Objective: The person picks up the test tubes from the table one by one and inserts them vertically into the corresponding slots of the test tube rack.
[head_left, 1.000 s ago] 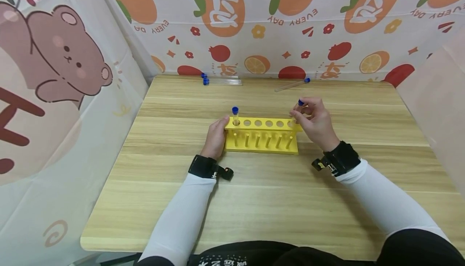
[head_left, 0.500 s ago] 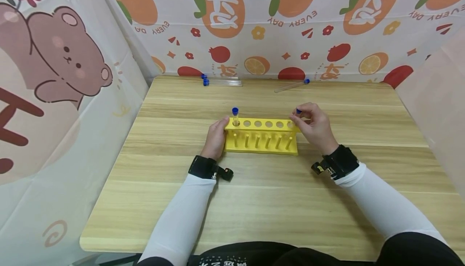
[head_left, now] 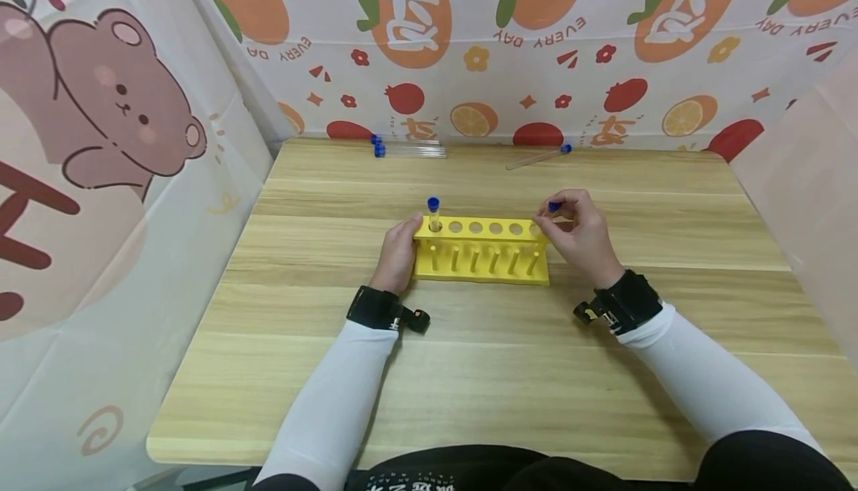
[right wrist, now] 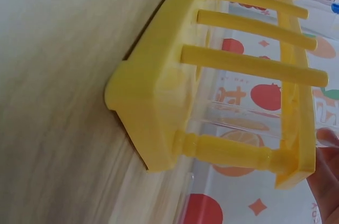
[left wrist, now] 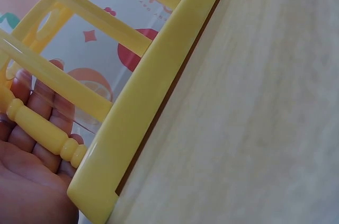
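Observation:
A yellow test tube rack (head_left: 481, 271) stands on the table in the head view. My left hand (head_left: 395, 256) holds its left end; in the left wrist view, fingers (left wrist: 45, 110) bend behind the end post. At the rack's right end, my right hand (head_left: 582, 234) pinches a test tube near its blue cap (head_left: 554, 206). The right wrist view shows that clear tube (right wrist: 241, 121) standing inside the rack's right end, its lower part near the base. Another blue-capped test tube (head_left: 434, 211) stands in the leftmost hole. The holes between these two tubes hold nothing.
Several blue-capped test tubes (head_left: 412, 150) lie together at the table's back edge. One more tube (head_left: 538, 158) lies slantwise to their right. A printed cloth (head_left: 469, 96) hangs right behind the table (head_left: 469, 372).
My right hand has moved down slightly, and the blue-capped test tube in it has sunk lower at the rack's right end. The left hand and the rack stay in place.

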Demonstrator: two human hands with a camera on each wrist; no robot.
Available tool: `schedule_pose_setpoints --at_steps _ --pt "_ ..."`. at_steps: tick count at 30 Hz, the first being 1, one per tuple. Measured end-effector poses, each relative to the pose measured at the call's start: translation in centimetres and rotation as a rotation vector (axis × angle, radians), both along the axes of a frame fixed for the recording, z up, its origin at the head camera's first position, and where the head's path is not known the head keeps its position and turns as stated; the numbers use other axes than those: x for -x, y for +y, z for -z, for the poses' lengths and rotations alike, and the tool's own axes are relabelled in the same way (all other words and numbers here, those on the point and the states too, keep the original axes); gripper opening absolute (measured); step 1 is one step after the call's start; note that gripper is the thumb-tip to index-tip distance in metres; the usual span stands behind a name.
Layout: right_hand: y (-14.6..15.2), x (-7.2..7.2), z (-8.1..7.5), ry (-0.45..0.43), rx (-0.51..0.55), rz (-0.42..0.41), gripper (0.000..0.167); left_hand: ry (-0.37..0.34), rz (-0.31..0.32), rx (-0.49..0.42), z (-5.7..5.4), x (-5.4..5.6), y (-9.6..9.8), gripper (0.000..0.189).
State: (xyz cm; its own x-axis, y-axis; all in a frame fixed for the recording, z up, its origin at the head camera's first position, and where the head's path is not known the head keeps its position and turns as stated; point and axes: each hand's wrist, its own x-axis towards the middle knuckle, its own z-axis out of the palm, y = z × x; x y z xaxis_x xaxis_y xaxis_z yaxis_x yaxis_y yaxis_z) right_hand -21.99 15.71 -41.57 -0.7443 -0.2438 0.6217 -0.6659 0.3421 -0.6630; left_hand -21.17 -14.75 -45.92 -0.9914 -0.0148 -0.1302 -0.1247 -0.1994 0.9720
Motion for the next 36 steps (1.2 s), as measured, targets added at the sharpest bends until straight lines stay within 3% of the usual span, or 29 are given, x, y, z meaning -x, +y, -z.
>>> schedule_pose_setpoints --at_steps 8,22,29,36 --pt "-0.1 -0.3 0.5 -0.082 0.009 -0.004 0.056 0.001 -0.005 -0.001 0.0 -0.1 0.0 0.045" --pt "0.3 -0.3 1.5 -0.057 -0.072 0.029 0.074 -0.002 0.013 0.006 0.1 -0.2 0.0 0.044" --pt "0.3 -0.4 1.2 -0.02 -0.137 0.081 0.072 -0.008 0.01 0.009 0.1 -0.2 0.0 0.043" --pt "0.5 -0.2 1.3 -0.05 -0.178 0.061 0.068 -0.003 0.012 0.002 0.2 -0.2 -0.1 0.044"
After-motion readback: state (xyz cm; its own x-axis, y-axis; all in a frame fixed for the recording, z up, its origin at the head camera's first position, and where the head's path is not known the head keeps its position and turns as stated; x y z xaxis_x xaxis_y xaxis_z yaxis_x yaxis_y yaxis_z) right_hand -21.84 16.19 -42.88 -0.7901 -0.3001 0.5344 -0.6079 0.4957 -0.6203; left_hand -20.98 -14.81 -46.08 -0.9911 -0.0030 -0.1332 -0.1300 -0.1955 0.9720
